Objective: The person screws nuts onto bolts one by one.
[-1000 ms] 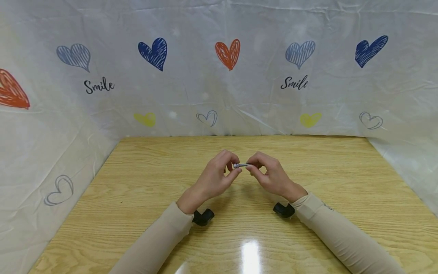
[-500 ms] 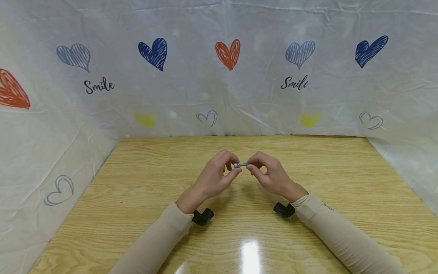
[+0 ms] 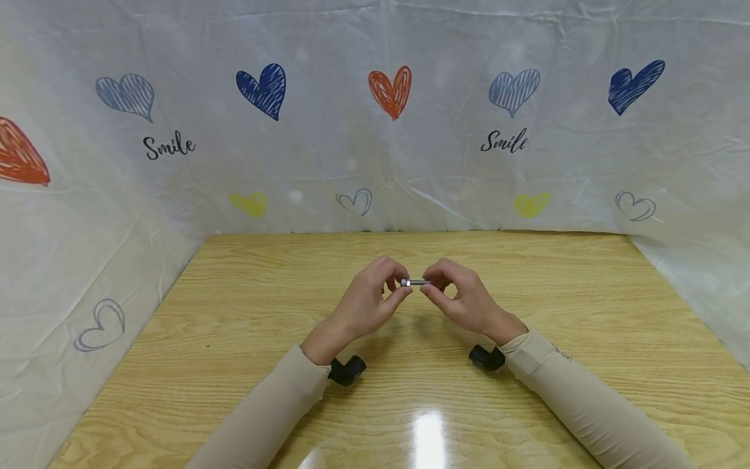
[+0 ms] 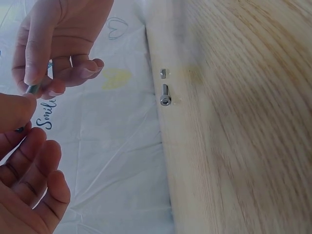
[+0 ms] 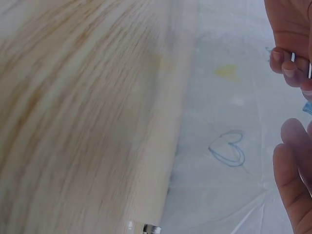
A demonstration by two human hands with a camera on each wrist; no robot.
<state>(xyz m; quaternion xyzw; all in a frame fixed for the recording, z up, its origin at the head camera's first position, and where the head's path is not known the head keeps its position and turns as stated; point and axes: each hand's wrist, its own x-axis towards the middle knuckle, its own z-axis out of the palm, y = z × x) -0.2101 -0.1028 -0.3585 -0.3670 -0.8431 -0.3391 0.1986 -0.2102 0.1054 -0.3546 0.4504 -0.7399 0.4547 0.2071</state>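
A small metal bolt (image 3: 418,282) is held level between my two hands in the head view. What looks like a nut (image 3: 408,283) sits on it close to the head. My left hand (image 3: 375,296) holds the head end between thumb and forefinger. With thumb and fingertips, my right hand (image 3: 465,296) pinches the opposite end of the shank. The left wrist view shows a bit of thread (image 4: 33,89) between the fingers; the rest is covered. On the table in that view lie a second, socket-head bolt (image 4: 165,95) and a loose nut (image 4: 163,73).
The wooden table (image 3: 246,306) reaches back to a white cloth (image 3: 328,156) printed with hearts and "Smile". Black wrist mounts (image 3: 348,371) hang under both sleeves. A shiny metal piece (image 5: 152,228) is cut off at the bottom of the right wrist view.
Both hands stay nearly in place. My right thumb and fingertips have shifted slightly left along the shank, and a bright facet now shows on the nut.
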